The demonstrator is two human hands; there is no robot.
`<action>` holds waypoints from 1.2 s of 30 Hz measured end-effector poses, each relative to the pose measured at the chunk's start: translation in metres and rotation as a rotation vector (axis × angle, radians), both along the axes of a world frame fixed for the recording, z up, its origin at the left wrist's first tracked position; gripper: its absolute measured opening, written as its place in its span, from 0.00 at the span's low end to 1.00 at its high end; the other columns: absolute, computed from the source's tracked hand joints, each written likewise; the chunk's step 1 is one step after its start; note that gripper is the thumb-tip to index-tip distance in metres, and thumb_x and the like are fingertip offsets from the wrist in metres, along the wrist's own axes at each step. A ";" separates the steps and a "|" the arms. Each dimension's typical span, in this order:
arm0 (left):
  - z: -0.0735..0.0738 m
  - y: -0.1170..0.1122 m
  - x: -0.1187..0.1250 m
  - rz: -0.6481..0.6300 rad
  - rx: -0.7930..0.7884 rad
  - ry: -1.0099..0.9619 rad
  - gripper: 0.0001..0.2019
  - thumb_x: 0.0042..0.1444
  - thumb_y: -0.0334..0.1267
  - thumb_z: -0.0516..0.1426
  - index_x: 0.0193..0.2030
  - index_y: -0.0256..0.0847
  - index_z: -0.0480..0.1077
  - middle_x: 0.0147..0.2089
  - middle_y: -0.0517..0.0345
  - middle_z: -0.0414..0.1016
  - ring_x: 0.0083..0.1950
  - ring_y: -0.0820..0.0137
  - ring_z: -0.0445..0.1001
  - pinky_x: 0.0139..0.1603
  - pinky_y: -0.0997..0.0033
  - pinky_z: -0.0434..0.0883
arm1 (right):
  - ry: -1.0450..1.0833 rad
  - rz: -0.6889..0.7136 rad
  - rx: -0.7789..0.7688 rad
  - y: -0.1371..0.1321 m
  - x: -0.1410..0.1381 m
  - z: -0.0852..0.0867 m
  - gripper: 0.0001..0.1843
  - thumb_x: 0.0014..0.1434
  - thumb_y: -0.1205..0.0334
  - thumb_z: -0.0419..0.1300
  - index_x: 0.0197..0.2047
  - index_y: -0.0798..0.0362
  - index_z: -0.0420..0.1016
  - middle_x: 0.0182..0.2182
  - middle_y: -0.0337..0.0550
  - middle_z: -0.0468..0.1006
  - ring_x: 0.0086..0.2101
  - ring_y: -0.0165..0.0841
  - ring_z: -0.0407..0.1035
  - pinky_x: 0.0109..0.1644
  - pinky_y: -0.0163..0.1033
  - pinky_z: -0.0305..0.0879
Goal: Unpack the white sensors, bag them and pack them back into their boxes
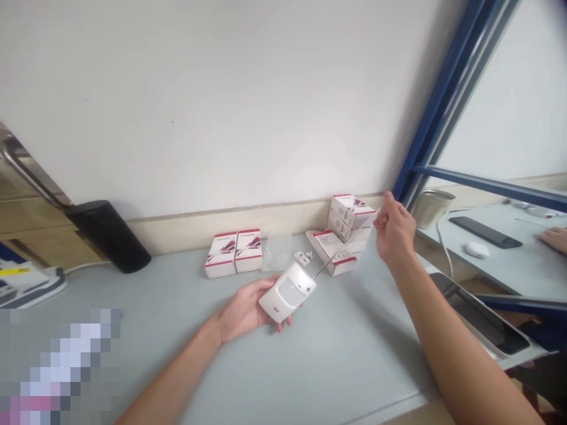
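A white motion sensor (287,293) with a small red logo lies tilted in my left hand (248,310), whose fingers wrap its left side and underside. From the sensor's upper right corner a thin metal antenna (331,258) runs up and to the right. At the antenna's far end my right hand (396,230) pinches it, raised above the table. Behind the sensor are a small white bracket-like part (303,258) and a clear plastic bag (278,251). An open-flapped white and red box (332,251) lies partly behind the antenna.
Two white and red boxes (234,254) stand side by side near the wall; others (349,209) are stacked right. A black cylinder (110,236) stands left. A dark-screened device (481,313) lies right. Beyond a blue frame (443,100), another hand (553,237) shows.
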State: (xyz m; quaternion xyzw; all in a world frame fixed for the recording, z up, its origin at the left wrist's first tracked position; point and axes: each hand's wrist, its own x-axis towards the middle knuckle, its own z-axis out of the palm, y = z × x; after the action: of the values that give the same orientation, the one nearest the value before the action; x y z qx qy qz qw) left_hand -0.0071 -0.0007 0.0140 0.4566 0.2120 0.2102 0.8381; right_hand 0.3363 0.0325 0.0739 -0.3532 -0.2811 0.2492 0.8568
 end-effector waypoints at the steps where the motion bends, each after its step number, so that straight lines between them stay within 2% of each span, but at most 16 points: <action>1: -0.001 0.000 0.000 -0.002 0.003 -0.001 0.24 0.70 0.44 0.48 0.67 0.35 0.66 0.51 0.36 0.79 0.40 0.55 0.82 0.36 0.62 0.71 | 0.007 0.011 0.001 0.000 0.000 0.000 0.30 0.44 0.45 0.80 0.25 0.51 0.65 0.19 0.25 0.54 0.20 0.21 0.48 0.21 0.31 0.48; 7: -0.006 0.003 -0.001 0.000 -0.002 -0.001 0.24 0.70 0.43 0.48 0.67 0.35 0.66 0.51 0.36 0.79 0.41 0.53 0.82 0.36 0.60 0.72 | -0.012 0.043 -0.041 -0.002 0.001 0.001 0.31 0.48 0.41 0.77 0.26 0.50 0.62 0.20 0.25 0.54 0.20 0.22 0.49 0.21 0.33 0.49; 13: -0.004 0.003 -0.003 -0.016 -0.006 -0.012 0.22 0.71 0.43 0.47 0.63 0.33 0.71 0.51 0.35 0.79 0.42 0.54 0.82 0.39 0.60 0.72 | 0.042 0.089 -0.027 -0.006 0.002 0.003 0.22 0.48 0.48 0.78 0.33 0.52 0.74 0.22 0.27 0.58 0.20 0.21 0.49 0.21 0.32 0.47; 17: -0.004 0.004 -0.003 -0.018 -0.016 -0.028 0.23 0.71 0.43 0.47 0.63 0.33 0.70 0.51 0.36 0.79 0.42 0.54 0.81 0.38 0.60 0.72 | 0.020 0.121 -0.021 -0.007 0.003 0.003 0.16 0.55 0.51 0.74 0.37 0.52 0.76 0.23 0.28 0.60 0.20 0.22 0.52 0.21 0.33 0.49; 20: -0.004 0.004 -0.003 -0.021 -0.020 -0.032 0.23 0.70 0.42 0.47 0.65 0.35 0.68 0.53 0.36 0.79 0.43 0.53 0.81 0.39 0.60 0.72 | 0.018 0.124 -0.036 -0.007 0.000 0.004 0.15 0.55 0.52 0.72 0.38 0.52 0.78 0.24 0.29 0.62 0.20 0.21 0.53 0.22 0.32 0.50; 27: -0.001 0.001 -0.002 0.016 -0.006 -0.001 0.24 0.69 0.41 0.47 0.66 0.34 0.65 0.54 0.33 0.78 0.40 0.55 0.81 0.38 0.60 0.71 | -0.025 -0.010 -0.030 -0.003 -0.004 0.004 0.17 0.52 0.52 0.74 0.38 0.51 0.75 0.23 0.29 0.66 0.20 0.21 0.56 0.21 0.29 0.49; 36: 0.000 0.000 -0.002 0.027 -0.021 -0.001 0.23 0.69 0.42 0.48 0.65 0.34 0.66 0.52 0.35 0.79 0.40 0.55 0.81 0.36 0.61 0.71 | -0.070 -0.056 -0.033 -0.001 -0.004 0.001 0.19 0.53 0.49 0.74 0.37 0.51 0.75 0.23 0.30 0.66 0.20 0.21 0.55 0.21 0.29 0.49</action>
State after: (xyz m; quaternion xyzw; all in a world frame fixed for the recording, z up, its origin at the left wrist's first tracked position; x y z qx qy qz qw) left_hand -0.0087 -0.0004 0.0137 0.4449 0.2197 0.2195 0.8400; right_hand 0.3320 0.0314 0.0748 -0.3836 -0.2967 0.2172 0.8471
